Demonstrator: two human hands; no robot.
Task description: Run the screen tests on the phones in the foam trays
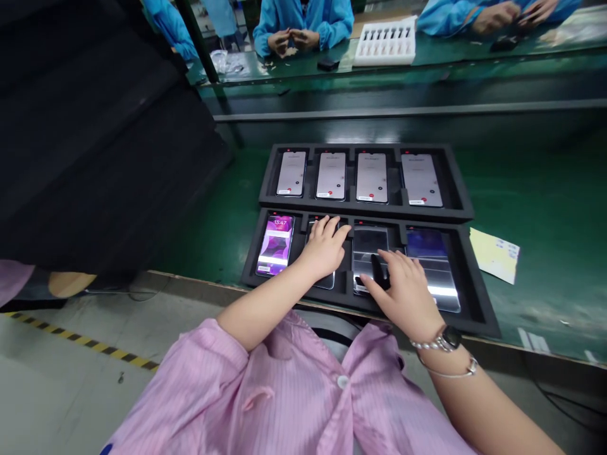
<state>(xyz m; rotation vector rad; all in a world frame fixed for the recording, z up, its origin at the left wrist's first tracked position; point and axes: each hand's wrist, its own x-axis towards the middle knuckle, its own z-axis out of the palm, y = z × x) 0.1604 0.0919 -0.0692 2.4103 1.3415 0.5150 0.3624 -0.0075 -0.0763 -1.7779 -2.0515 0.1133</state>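
My left hand [324, 250] lies over the second smartphone [326, 282] of the near black foam tray [250, 265], fingers stretched out at its upper part. That phone is mostly hidden beneath the hand. With fingers spread, my right hand [405, 294] hovers over or touches the third smartphone [367, 237], whose screen is dark and reflective; contact cannot be told. To its right is a fourth smartphone [427, 243] with a dark bluish screen. At the left end, a lit smartphone [275, 243] shows a purple lock screen reading 13:47. Neither hand grips anything.
Behind stands a second foam tray [467, 205] with several lit phones, such as the leftmost one [291, 172]. A yellow paper [496, 256] lies right on the green table [535, 208]. Black cloth [95, 139] hangs left. Across are co-workers in blue sleeves and a white tray [385, 43].
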